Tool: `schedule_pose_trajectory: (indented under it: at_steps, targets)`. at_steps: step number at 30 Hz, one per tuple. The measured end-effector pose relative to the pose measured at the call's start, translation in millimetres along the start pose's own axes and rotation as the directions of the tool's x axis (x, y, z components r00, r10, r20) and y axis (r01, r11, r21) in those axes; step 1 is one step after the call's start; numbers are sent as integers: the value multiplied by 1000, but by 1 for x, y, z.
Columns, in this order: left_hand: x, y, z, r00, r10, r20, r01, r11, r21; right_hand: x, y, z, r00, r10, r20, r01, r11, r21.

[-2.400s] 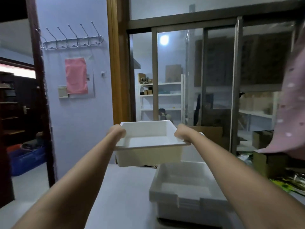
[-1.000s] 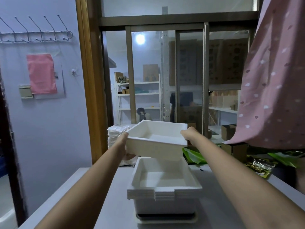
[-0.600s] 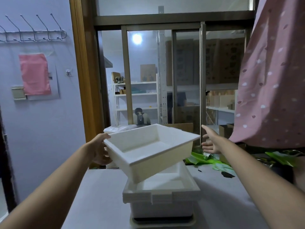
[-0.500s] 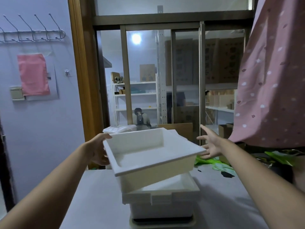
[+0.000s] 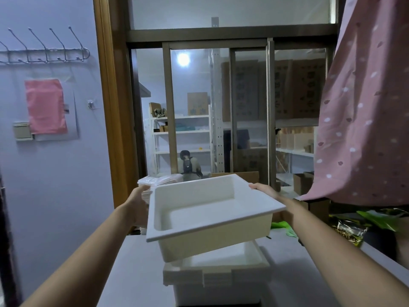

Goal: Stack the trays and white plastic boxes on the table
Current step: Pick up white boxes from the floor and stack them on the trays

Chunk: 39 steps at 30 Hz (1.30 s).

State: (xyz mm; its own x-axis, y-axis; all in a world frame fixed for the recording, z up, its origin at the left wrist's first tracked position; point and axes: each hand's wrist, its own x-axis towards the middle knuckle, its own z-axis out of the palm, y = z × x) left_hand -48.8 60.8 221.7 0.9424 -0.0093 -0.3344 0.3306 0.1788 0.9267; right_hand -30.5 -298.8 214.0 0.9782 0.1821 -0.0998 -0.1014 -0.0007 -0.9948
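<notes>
White box [image 5: 212, 214] is held tilted in the air just above the nested stack [image 5: 218, 272] on the table [image 5: 137, 273]. Left hand [image 5: 138, 206] grips its left rim. Right hand [image 5: 264, 189] is on the far right rim, fingers seemingly flat; grip is hard to see.

2 bare forearms, no sleeves, left hand [image 5: 138, 203] and right hand [image 5: 264, 189] ungloved.
</notes>
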Motion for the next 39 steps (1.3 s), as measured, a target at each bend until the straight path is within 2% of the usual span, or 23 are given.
schedule_pose_trajectory:
  at_steps: [4,8,13,17,19,24,28,30,32,35,39]
  targets:
    - [7,-5,-2,1000,28,8,-26,985,-170,-1,-3,7,984,-85,-156,72,993,-90]
    - [5,-13,3,998,-36,43,45,971,-233,-4,-1,10,965,-93,-245,81,995,-62]
    - [-1,-13,19,992,-48,113,76,964,-256,-8,-7,14,947,-143,-287,132,990,-56]
    - [-1,-7,34,1000,17,-5,-17,933,-358,-9,-10,16,933,-164,-319,148,986,-72]
    - [-3,-8,40,998,3,-66,-27,925,-379,-14,-11,18,935,-156,-320,148,988,-52]
    - [-2,-15,45,996,4,-93,-41,914,-405,-33,-13,27,931,-134,-341,149,989,20]
    - [4,-19,58,986,13,-165,-112,789,-605,-33,-11,38,926,-138,-351,179,980,87]
    - [3,-21,69,982,6,-187,-128,751,-648,-23,-5,44,937,-94,-337,159,972,172]
    - [0,-25,86,981,49,-187,-159,751,-641,-8,2,52,948,-30,-316,121,955,271]
    - [12,-30,116,961,127,-246,-234,846,-478,12,10,67,945,-7,-326,123,933,338]
    - [-6,-35,144,858,198,-474,-330,919,-214,29,19,76,953,-22,-302,130,931,342]
